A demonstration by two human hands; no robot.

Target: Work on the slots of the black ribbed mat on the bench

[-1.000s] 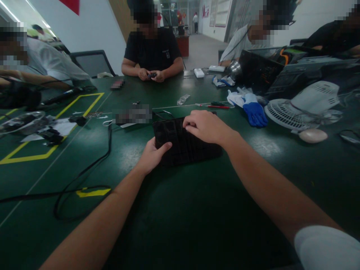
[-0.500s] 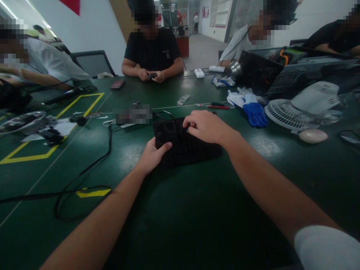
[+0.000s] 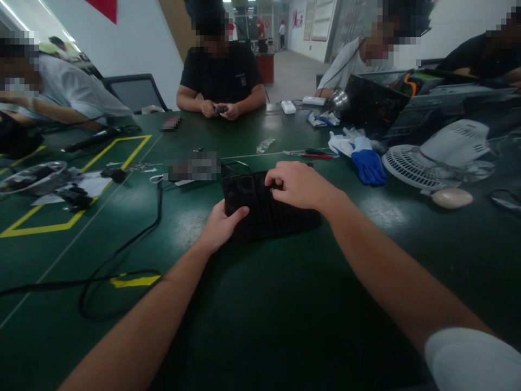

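Observation:
A flat black panel-like part point(image 3: 260, 217) with raised ribs and recesses lies tilted above the green table, in front of me. My left hand point(image 3: 223, 222) grips its left edge, thumb on top and the other fingers hidden beneath. Over the panel's upper right portion is my right hand point(image 3: 295, 184), its fingers curled and pinched at the surface. Something small and shiny shows at those fingertips, too small to name.
Beyond the panel are a screwdriver point(image 3: 317, 156), blue-white gloves point(image 3: 366, 163) and a white fan point(image 3: 443, 152). A black cable point(image 3: 158, 201) loops at left, near a metal bowl point(image 3: 36, 176). Across the table, a person point(image 3: 222, 76) holds a small dark object.

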